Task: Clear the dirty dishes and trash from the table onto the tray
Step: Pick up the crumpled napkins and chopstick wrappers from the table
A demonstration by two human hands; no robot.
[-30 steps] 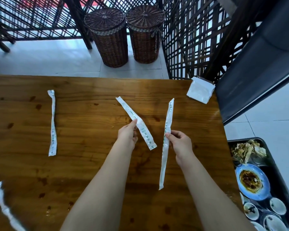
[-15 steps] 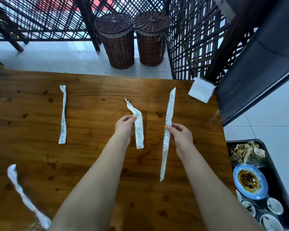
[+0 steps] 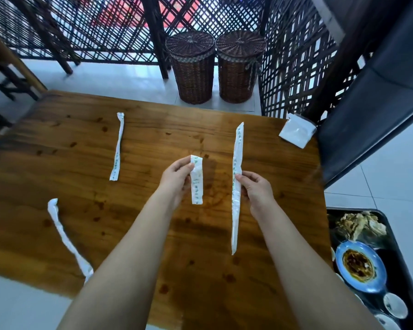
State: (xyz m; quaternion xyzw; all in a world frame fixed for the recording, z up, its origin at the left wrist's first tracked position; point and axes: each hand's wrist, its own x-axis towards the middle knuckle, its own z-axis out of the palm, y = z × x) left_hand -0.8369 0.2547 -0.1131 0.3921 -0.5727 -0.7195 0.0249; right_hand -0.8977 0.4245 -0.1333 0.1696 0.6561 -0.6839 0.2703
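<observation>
My left hand [image 3: 175, 178] pinches a short folded white chopstick wrapper [image 3: 197, 184] that hangs above the wooden table [image 3: 153, 129]. In my right hand [image 3: 256, 189] a long white wrapper [image 3: 237, 167] is pinched near its middle and held upright over the table. Two more wrappers lie on the wood: a straight one [image 3: 116, 148] at the far left and a twisted one [image 3: 65, 236] at the near left edge. The black tray [image 3: 408, 270] stands low on the right, beside the table.
The tray holds a blue plate [image 3: 358, 265] with sauce, food scraps [image 3: 358, 225] and small white cups [image 3: 395, 304]. A white napkin pack [image 3: 296, 133] sits at the table's far right corner. Two wicker baskets [image 3: 192, 67] and a dark lattice screen stand beyond the table.
My left hand has lifted its wrapper off the table; it now hangs folded and short. The right hand keeps its long wrapper. The camera view has tilted back, showing more of the room.
</observation>
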